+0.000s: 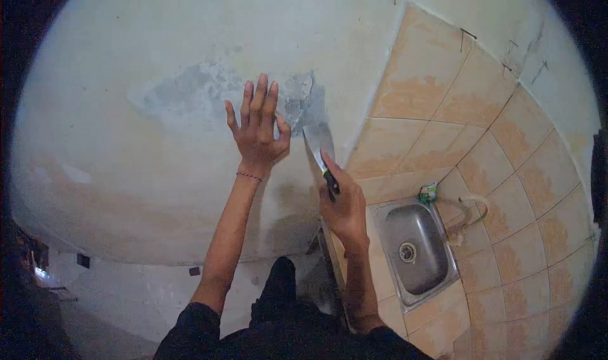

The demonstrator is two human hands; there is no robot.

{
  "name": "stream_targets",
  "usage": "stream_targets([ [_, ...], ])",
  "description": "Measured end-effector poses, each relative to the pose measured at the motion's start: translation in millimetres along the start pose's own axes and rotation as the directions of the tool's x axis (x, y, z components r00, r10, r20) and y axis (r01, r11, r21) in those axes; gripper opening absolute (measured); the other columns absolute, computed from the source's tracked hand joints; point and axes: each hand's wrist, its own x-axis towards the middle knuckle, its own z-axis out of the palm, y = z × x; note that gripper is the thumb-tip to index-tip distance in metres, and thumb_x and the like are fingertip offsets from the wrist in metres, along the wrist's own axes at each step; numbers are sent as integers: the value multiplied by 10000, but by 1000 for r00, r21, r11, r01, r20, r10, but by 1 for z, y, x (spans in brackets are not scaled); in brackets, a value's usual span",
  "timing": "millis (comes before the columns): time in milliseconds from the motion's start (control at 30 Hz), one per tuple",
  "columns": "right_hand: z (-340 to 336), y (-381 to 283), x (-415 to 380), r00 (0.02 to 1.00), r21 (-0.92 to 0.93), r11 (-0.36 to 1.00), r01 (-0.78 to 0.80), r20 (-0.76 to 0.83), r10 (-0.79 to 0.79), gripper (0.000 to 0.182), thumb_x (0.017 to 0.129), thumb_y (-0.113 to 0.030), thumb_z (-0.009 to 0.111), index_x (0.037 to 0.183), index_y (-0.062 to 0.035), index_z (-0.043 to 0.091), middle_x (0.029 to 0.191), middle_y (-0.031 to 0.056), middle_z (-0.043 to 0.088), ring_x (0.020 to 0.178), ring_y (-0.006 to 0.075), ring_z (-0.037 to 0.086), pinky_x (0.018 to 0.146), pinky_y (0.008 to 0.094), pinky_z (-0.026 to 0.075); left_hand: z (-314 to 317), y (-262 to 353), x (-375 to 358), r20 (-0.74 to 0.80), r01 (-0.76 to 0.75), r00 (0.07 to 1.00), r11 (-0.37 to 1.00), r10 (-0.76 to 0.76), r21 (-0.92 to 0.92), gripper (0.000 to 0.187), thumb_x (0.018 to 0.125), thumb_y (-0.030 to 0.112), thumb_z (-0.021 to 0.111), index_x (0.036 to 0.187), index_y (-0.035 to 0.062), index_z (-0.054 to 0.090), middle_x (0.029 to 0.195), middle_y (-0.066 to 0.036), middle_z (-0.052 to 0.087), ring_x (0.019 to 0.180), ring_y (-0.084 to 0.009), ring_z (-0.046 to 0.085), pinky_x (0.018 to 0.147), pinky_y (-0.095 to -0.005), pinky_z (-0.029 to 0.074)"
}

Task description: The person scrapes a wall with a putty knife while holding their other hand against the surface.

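Note:
My right hand (344,205) grips the dark handle of a putty knife (318,144), its wide metal blade angled up against the wall. The blade's edge meets the lower part of a rough grey patch (307,100), where the surface looks cracked and flaking. Just left of that patch, my left hand (256,122) rests with fingers stretched out, flat on or very close to the wall (158,170). A larger worn grey area (190,87) spreads out to the left of my left hand.
A steel sink (418,249) is set in a tiled counter at the lower right, with a green packet (428,192) at its corner. Orange-patterned tiles (411,94) cover the right-hand wall. Several nails stick out above them. The floor (145,296) shows below.

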Motion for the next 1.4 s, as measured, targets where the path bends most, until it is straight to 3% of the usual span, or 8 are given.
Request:
stream_targets([
  [67, -4, 1, -6, 990, 267, 954, -137, 79, 120, 500, 1007, -195, 567, 1496, -196, 463, 881, 107, 627, 737, 253, 643, 655, 387, 521, 1, -1, 0, -7, -4, 1000, 1000, 4, -2, 657, 819, 168, 519, 1475, 170, 492, 1549, -14, 456, 1466, -210, 360, 1252, -508, 53],
  [133, -22, -25, -3, 902, 576, 694, -431, 290, 320, 486, 1033, -257, 545, 1505, -184, 451, 862, 73, 618, 664, 170, 615, 570, 315, 505, 4, -2, -1, -18, -9, 1000, 1000, 9, 3, 655, 820, 168, 520, 1475, 166, 492, 1545, -19, 460, 1465, -213, 363, 1251, -508, 54],
  [333, -18, -11, 7, 907, 920, -145, -365, 386, 169, 551, 1056, -402, 466, 1549, -201, 325, 718, 10, 446, 418, 54, 361, 288, 185, 276, 4, -2, -1, -10, -12, 1000, 1000, 12, 15, 648, 822, 173, 514, 1469, 150, 497, 1534, -34, 470, 1452, -223, 381, 1250, -508, 59],
  [433, -16, -8, 19, 857, 878, -358, -317, 427, 287, 490, 1076, -373, 419, 1528, -210, 322, 679, -4, 359, 394, 41, 289, 259, 168, 236, 3, -1, -1, -9, -8, 1000, 1000, 8, 29, 645, 819, 176, 509, 1463, 145, 503, 1529, -36, 476, 1449, -225, 385, 1250, -508, 59],
  [633, -14, 2, 22, 862, 784, -552, -284, 461, 212, 413, 1092, -332, 380, 1487, -212, 375, 692, 11, 379, 392, 43, 307, 257, 180, 263, 7, -2, -1, -36, -5, 999, 1000, 6, 29, 633, 817, 175, 502, 1448, 142, 522, 1509, -39, 502, 1451, -228, 383, 1247, -511, 65],
  [733, -11, 5, 20, 879, 787, -541, -298, 447, 166, 270, 1101, -313, 353, 1281, -165, 490, 722, 20, 379, 395, 45, 317, 251, 174, 296, 8, -2, 0, -51, -6, 999, 1000, 7, 20, 625, 816, 170, 501, 1439, 141, 532, 1507, -38, 505, 1450, -230, 385, 1248, -511, 70],
  [933, -9, 6, 18, 878, 835, -466, -293, 428, 215, 261, 1102, -318, 353, 1262, -150, 471, 715, 22, 376, 378, 46, 328, 256, 174, 301, 10, -2, -2, -55, -2, 998, 999, 4, 38, 610, 822, 179, 502, 1430, 147, 542, 1503, -34, 509, 1447, -230, 389, 1249, -505, 80],
  [1400, -14, 11, 22, 858, 834, -413, -364, 474, 200, 448, 1083, -385, 398, 1502, -248, 316, 708, 25, 412, 389, 66, 318, 262, 180, 301, 10, -2, -3, -59, 6, 998, 999, -3, 43, 596, 827, 193, 491, 1417, 145, 555, 1493, -39, 520, 1435, -233, 407, 1251, -500, 71],
])
